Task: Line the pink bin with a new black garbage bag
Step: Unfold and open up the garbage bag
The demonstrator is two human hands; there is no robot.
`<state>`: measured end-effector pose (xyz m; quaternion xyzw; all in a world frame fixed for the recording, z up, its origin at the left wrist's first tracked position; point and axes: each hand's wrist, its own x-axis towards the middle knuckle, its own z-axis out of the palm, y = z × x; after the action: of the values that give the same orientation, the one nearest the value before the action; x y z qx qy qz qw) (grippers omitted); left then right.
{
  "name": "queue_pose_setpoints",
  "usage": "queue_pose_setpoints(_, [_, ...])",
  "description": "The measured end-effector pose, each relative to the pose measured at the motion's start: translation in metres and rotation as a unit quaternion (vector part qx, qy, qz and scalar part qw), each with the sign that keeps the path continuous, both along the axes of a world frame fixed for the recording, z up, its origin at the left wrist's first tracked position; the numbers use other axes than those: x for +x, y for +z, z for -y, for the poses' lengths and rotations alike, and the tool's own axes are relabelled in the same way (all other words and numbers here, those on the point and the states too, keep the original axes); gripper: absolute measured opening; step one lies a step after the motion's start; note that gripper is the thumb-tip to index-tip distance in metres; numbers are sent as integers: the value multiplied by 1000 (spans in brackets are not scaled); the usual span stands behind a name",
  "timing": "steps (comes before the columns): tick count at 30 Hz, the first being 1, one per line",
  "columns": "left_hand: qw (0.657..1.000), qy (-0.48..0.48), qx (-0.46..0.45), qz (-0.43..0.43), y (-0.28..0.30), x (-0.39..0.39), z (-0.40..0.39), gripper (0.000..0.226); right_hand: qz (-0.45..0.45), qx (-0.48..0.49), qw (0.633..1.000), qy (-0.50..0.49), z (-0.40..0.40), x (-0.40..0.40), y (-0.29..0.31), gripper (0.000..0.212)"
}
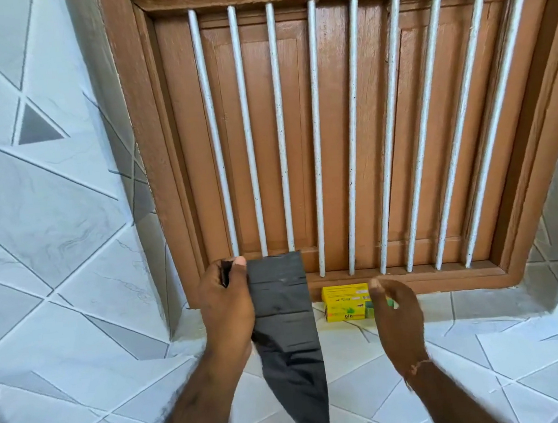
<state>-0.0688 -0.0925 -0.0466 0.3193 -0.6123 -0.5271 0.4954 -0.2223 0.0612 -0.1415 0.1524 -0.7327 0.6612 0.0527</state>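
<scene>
Black film, the folded garbage bag [282, 300], is being pinched at its top corner by the left hand [227, 306] above the sill's front edge; the right hand [397, 316] is being held loosely open, empty. Thin plastic could be torn by hasty unfolding. The pink bin is unseen.

Just the one head cam here, aimed forward and slightly down, pretty close to a barred wooden window [348, 128], tiled ledge [470, 308] and both hands.
</scene>
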Motion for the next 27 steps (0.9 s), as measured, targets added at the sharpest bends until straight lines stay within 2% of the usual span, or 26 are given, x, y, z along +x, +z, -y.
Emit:
queue_pose_setpoints(1, [1000,11,17,-16,2,-2,1,19,31,-52,991,116,-1,24,6,82])
queue_pose_setpoints(2, [999,14,29,-31,5,-4,0,19,76,-81,967,230,1,47,5,89])
queue_pose_setpoints(3, [998,12,41,-49,8,-6,-1,20,94,-90,935,331,3,66,2,95])
queue_pose_setpoints(4, [996,6,54,-67,11,-7,-4,21,101,-58,917,382,8,82,-6,88])
queue_pose_setpoints(5, [995,-2,66,-78,16,-8,-7,21,71,-5,916,395,13,95,-16,122])
queue_pose_setpoints(6, [994,-12,74,-81,22,-9,-11,21,50,45,924,377,19,102,-30,103])
queue_pose_setpoints(7, [993,-20,80,-79,28,-10,-15,21,40,74,937,338,24,107,-39,92])
queue_pose_setpoints(9, [989,-56,99,-94,44,-9,-22,21,60,105,952,280,29,107,-51,56])
queue_pose_setpoints(10, [984,-84,108,-112,52,-8,-23,21,59,138,953,263,31,107,-52,40])
queue_pose_setpoints(12, [976,-117,129,-131,65,-5,-17,20,78,166,940,289,33,116,-53,23])
queue_pose_setpoints(14, [968,-129,163,-143,77,-3,-8,20,99,175,937,285,39,128,-52,21])
queue_pose_setpoints(16, [960,-138,187,-156,86,0,-1,18,106,166,952,236,47,136,-49,13])
queue_pose_setpoints(18, [960,-134,178,-168,92,3,6,17,93,155,961,209,51,137,-49,27])
queue_pose_setpoints(20, [970,-100,132,-175,94,10,19,19,98,156,960,209,49,139,-48,31])
queue_pose_setpoints(22, [989,-65,57,-116,92,19,37,21,131,129,956,231,40,143,-47,22])
queue_pose_setpoints(24, [997,-66,-14,-41,80,35,44,26,173,88,950,243,26,146,-45,27])
queue_pose_setpoints(26, [993,-58,-92,38,51,60,34,57,215,53,943,250,13,147,-40,28])
queue_pose_setpoints(27, [989,-39,-132,56,31,76,21,63,233,29,938,253,10,149,-37,27])
